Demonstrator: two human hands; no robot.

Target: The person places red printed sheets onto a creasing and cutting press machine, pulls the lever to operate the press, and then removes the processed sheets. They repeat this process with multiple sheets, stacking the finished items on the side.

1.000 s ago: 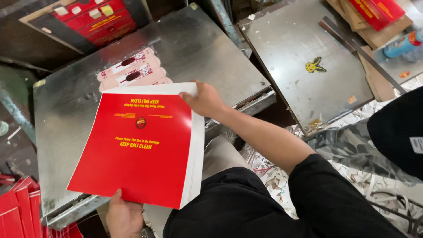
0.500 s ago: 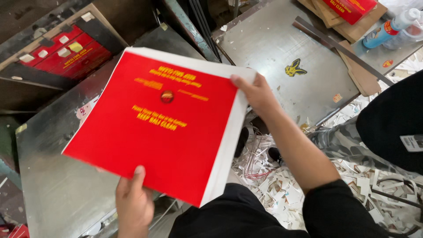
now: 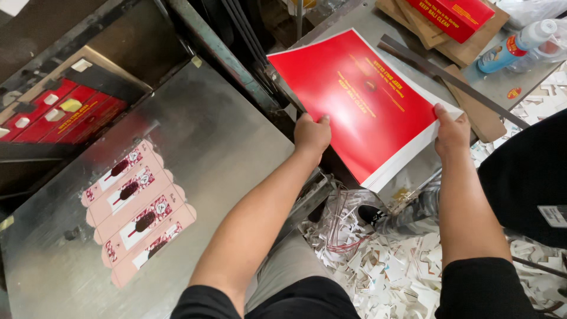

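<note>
Both arms reach forward, left hand and right hand apparently closed in grips.

Thick stack of red printed sheets, glossy top face with yellow lettering, white edges showing along the near right side. Held tilted above the gap between two metal tables, far right of centre, gripped at both near corners.

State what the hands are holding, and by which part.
Both hold one thick stack of red printed sheets: the left hand grips its near left edge, the right hand its near right corner.
</note>
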